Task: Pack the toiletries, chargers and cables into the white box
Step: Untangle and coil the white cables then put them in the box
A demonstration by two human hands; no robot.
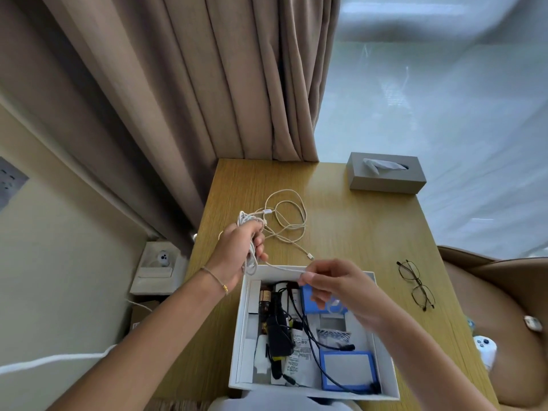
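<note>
One camera only, worn up on the head. Looks forward and down over both arms onto a wooden table (370,232). Sits close above the white box (385,381) at the near edge, right under the view. Wide lens, so edges bend. Farther off, brown curtain (207,84) at the top left and pale window (444,99) at the top right. No second view to share with.

wall socket (9,180) cut off, label text (299,348) illegible
</note>
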